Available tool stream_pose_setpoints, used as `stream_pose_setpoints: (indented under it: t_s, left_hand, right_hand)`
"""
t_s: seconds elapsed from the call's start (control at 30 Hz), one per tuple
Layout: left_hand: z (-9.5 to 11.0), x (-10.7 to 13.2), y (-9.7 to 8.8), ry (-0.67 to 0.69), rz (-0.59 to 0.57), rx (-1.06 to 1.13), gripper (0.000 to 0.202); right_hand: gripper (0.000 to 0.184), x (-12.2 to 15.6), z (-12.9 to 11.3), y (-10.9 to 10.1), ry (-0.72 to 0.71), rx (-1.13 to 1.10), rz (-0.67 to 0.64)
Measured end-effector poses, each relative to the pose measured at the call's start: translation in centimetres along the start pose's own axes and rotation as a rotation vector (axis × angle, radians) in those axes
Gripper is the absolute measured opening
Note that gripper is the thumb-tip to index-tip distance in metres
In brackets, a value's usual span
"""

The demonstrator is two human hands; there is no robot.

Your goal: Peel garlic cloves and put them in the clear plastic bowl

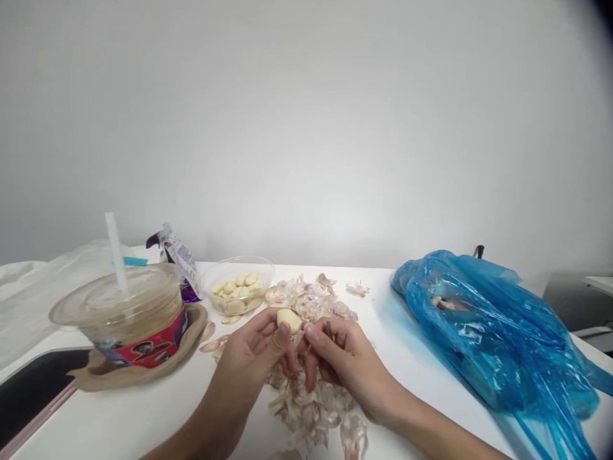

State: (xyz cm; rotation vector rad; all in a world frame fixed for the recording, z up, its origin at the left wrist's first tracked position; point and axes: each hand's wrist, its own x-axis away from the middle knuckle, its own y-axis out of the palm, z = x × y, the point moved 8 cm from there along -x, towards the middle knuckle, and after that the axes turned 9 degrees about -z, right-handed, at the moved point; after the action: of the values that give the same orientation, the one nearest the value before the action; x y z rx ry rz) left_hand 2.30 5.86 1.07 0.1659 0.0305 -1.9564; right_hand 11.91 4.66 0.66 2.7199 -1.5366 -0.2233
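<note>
Between the thumb and fingers of my left hand [261,348] is a pale, peeled garlic clove [288,319]. My right hand [342,351] is closed just beside it, thumb tip close to the clove. A thin dark piece [329,329] pokes up between the right fingers; its kind is too small to tell. Papery garlic skins [311,409] lie heaped under and in front of my hands, with more skins [313,297] behind them. Beyond my left hand, a clear plastic bowl [238,259] holds several peeled cloves [239,285]. Some unpeeled cloves [209,345] rest left of my left hand.
On the left stand a lidded drink cup [153,345] with a straw [115,252], a phone-like dark device [38,390] and a purple snack wrapper [184,262]. A blue plastic bag [479,332] covers the right side of the white table [397,377]. A wall closes off the back.
</note>
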Motion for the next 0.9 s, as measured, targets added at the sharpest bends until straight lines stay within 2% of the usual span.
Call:
stream_pose_setpoints:
  t_s: [0.13,0.43,0.63,0.83,0.9]
  left_hand:
    - [-0.3,0.2,0.1,-0.033,-0.006,0.08,0.012]
    - [-1.9,0.0,0.5,-0.143,-0.034,0.242,0.03]
    - [-2.8,-0.3,0.7,-0.196,-0.079,0.264,0.039]
    - [-2.5,-0.5,1.6,-0.133,-0.181,0.208,0.018]
    - [-2.5,-0.5,1.7,-0.129,-0.187,0.182,0.016]
  right_hand:
    - [0.038,0.0,-0.3,0.1,-0.035,-0.01,-0.024]
    - [0.033,0.0,-0.9,-0.8,-0.099,-0.069,0.047]
    - [0.032,0.0,-1.3,-1.1,-0.128,-0.066,0.069]
    - [0.028,-0.1,-1.3,-1.2,-0.14,-0.086,0.068]
    - [0.028,-0.1,-1.3,-1.4,-0.139,-0.073,0.079]
